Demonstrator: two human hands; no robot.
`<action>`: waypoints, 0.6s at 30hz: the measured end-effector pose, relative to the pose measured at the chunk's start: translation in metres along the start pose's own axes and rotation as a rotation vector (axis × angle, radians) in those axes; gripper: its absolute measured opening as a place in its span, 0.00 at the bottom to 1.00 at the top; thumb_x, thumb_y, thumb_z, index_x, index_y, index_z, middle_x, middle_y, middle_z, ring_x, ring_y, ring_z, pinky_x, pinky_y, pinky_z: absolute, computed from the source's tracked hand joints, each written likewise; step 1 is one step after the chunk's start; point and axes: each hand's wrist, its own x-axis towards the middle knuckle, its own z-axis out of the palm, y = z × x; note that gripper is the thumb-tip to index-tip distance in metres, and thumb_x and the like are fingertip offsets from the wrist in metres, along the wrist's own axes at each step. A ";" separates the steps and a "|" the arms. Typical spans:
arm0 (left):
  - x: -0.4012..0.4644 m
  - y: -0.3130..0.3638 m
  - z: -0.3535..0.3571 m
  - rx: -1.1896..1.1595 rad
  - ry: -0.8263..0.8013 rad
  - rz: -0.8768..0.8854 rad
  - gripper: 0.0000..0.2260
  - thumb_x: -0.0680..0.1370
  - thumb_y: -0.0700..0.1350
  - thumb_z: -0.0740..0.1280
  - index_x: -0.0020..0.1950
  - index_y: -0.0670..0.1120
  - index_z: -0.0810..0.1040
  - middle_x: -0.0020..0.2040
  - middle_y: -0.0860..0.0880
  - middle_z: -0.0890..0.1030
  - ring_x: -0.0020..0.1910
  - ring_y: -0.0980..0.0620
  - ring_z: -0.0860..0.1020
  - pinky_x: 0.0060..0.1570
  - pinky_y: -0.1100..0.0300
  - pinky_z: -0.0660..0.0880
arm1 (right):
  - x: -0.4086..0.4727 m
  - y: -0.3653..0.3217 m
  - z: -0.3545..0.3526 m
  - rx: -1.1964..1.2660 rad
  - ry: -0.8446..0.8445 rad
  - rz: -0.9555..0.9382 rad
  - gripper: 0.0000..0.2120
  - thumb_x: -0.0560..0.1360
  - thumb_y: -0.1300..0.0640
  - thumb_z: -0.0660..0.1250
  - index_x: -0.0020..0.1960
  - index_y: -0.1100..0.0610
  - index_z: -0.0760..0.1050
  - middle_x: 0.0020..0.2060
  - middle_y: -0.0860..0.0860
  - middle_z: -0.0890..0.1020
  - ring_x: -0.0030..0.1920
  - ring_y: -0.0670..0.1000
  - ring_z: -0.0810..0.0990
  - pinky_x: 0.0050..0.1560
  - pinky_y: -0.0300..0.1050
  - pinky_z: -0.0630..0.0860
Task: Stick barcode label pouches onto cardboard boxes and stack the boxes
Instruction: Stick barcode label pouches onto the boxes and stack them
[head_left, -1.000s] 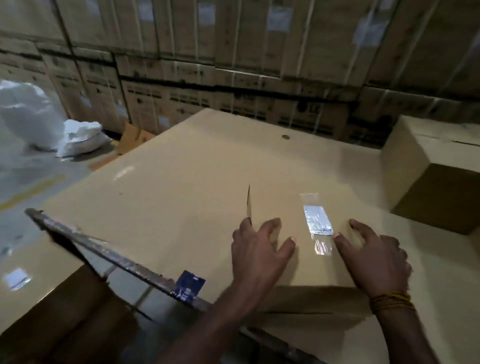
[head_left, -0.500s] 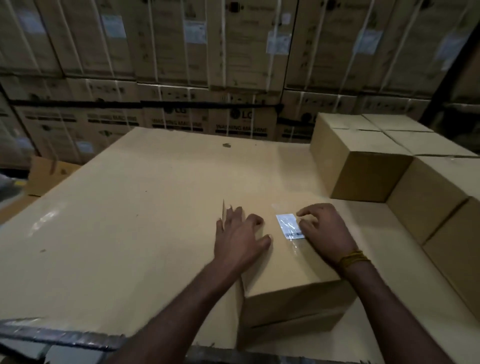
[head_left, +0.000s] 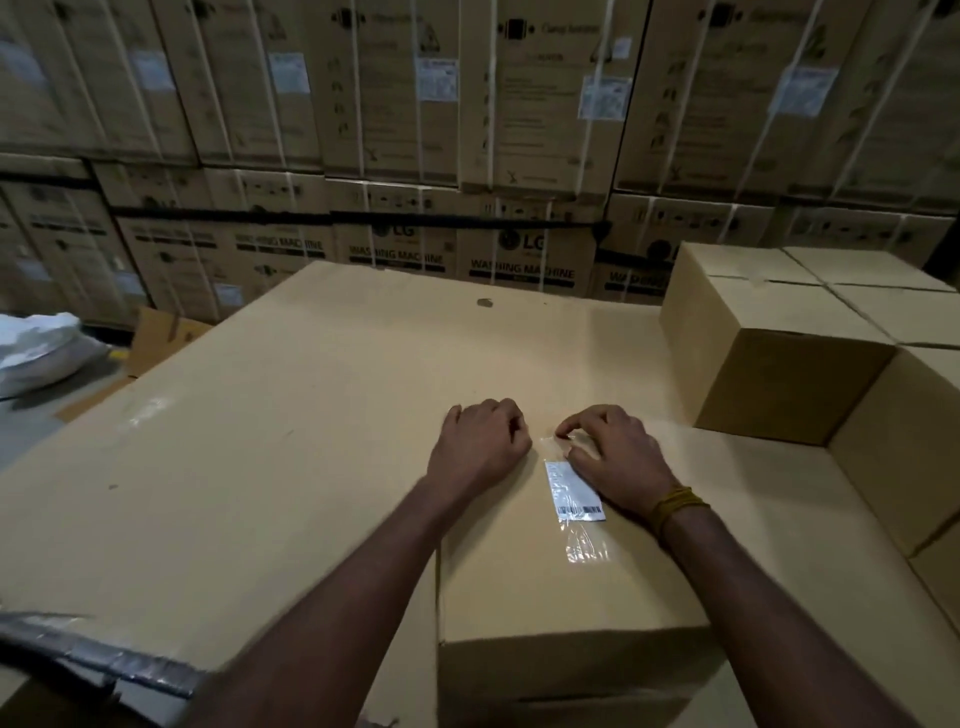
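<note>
Warehouse cardboard worktop (head_left: 260, 467), one box (head_left: 545, 587), one barcode pouch (head_left: 574, 496), two hands on it

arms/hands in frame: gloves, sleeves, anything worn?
No gloves and no sleeves in view: both forearms are bare up to the frame edge. The left hand shows no ring, band or watch. The right hand has a bundle of mustard-yellow thread wound several times round its wrist. No rings visible on any fingers.
</note>
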 end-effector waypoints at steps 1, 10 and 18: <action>0.000 0.000 0.000 -0.012 -0.004 -0.002 0.09 0.80 0.49 0.59 0.54 0.50 0.76 0.53 0.51 0.81 0.55 0.48 0.78 0.67 0.50 0.64 | 0.002 0.001 -0.001 0.002 -0.010 -0.014 0.15 0.73 0.47 0.62 0.59 0.39 0.74 0.64 0.44 0.70 0.66 0.51 0.67 0.65 0.50 0.63; 0.000 0.001 -0.002 -0.062 -0.032 -0.021 0.02 0.79 0.48 0.60 0.50 0.54 0.72 0.49 0.56 0.76 0.55 0.52 0.76 0.72 0.49 0.60 | 0.005 0.006 0.003 -0.007 -0.013 -0.058 0.15 0.76 0.49 0.63 0.61 0.38 0.74 0.66 0.46 0.69 0.68 0.53 0.66 0.68 0.52 0.61; 0.001 -0.002 0.000 -0.077 -0.019 -0.011 0.04 0.79 0.48 0.61 0.50 0.53 0.74 0.49 0.55 0.78 0.54 0.52 0.76 0.72 0.48 0.60 | 0.004 0.007 0.006 0.012 -0.040 -0.055 0.15 0.76 0.49 0.62 0.61 0.37 0.72 0.72 0.49 0.66 0.74 0.51 0.61 0.71 0.53 0.58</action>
